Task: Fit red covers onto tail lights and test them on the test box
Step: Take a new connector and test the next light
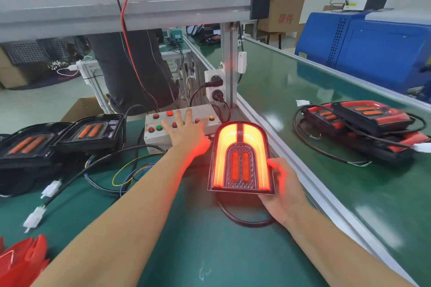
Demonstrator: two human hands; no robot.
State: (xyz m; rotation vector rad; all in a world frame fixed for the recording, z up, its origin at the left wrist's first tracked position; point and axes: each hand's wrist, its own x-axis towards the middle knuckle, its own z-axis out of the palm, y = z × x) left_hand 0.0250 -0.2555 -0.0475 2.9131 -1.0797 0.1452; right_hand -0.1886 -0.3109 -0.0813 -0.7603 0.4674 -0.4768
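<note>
The left hand (186,134) lies flat with straight, spread fingers on the top of the test box (179,127), a pale rectangular box studded with round red and green buttons, standing near the far edge of the green worktop (186,251). The right hand (283,190) grips the lit tail light (241,158) by its lower right corner, thumb on the front rim, fingers curled beneath. This arch-topped lamp has a glossy red cover; its U-shaped band glows bright orange-red around two oval inner bars, and it is tilted up just right of the left hand, just beside the box. A dark cable (240,218) loops beneath it. At the worktop's left edge sit uncovered black lamp housings (58,140) with orange bars; loose red covers (23,261) lie at the near left corner. Beyond the aluminium rail, finished lamps (363,123) are stacked on the conveyor's smooth green belt (326,91).
</note>
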